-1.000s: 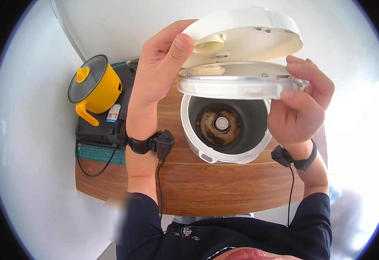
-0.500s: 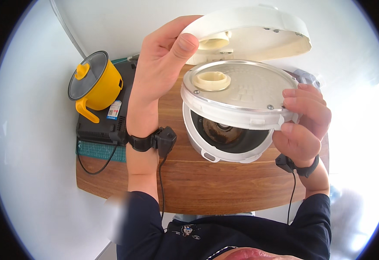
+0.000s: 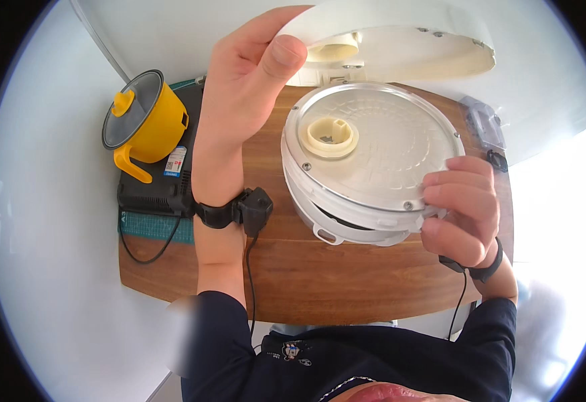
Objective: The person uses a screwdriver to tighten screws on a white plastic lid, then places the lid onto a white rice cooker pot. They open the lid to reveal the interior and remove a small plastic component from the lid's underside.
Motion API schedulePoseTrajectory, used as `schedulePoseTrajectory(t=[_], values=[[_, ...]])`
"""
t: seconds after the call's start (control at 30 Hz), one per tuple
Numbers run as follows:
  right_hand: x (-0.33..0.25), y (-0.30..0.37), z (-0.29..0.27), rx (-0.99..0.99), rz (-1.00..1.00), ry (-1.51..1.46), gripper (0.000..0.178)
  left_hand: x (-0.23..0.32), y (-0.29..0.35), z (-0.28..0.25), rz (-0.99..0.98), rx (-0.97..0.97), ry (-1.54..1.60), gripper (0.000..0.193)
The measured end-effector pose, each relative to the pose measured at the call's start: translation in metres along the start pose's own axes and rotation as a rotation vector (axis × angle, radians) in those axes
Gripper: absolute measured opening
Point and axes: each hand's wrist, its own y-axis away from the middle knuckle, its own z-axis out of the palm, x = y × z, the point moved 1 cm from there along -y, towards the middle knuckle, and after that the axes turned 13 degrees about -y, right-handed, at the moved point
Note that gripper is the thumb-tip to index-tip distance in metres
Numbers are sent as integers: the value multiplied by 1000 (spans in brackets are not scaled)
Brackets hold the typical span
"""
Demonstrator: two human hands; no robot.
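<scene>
the round inner lid lies tilted over the cooker, metal face up, vent collar leftward (no long axis, being round). the right hand, nearer, pinches its rim at the cooker's front right, the lid spanning left and rearward; the left hand clasps the outer cover behind the cooker.
</scene>
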Motion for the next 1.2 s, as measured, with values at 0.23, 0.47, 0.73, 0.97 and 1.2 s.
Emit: schedulePoseTrajectory(t=[0.23, 0.47, 0.73, 0.97, 1.2], values=[[-8, 17, 0, -123, 131, -84, 31, -8, 2, 11, -23, 55, 81, 77], [-15, 29, 8, -164, 211, -218, 35, -8, -1, 10, 32, 25, 88, 73], [6, -23, 3, -200, 450, -151, 37, -6, -1, 16, 17, 70, 102, 74], [34, -45, 35, -340, 627, -289, 48, -4, -3, 15, 19, 61, 7, 80], [35, -47, 47, -329, 589, -350, 39, -2, -2, 17, 4, 121, 14, 79]])
